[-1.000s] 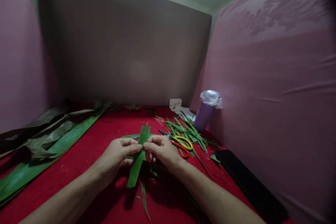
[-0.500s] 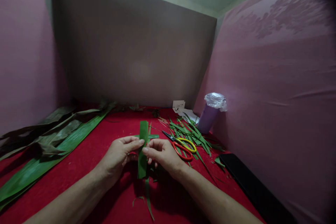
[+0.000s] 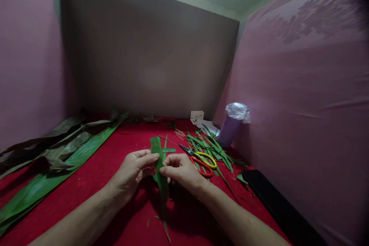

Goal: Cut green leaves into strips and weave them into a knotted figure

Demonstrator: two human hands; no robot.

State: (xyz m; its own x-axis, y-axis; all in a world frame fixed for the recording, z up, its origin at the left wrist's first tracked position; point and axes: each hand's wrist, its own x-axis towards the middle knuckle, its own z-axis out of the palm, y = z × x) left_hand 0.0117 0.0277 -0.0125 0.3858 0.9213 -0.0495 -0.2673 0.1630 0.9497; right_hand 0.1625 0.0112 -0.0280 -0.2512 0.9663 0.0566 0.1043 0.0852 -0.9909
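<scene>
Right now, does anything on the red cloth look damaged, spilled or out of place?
Yes: at the left, the brownish leaves look withered and curled compared with the long green leaf. A green scrap lies loose beside the black object. I see nothing spilled.

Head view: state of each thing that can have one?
Left hand, pinching the green leaf strip
Right hand, pinching at the strip's right edge
Green leaf strip, held, tilted
Scissors, unheld, blades closed or nearly
Purple container, mouth covered with clear plastic
Cut leaf strips, loose, heaped
Withered leaves, curled
Long green leaf, lying lengthwise
</scene>
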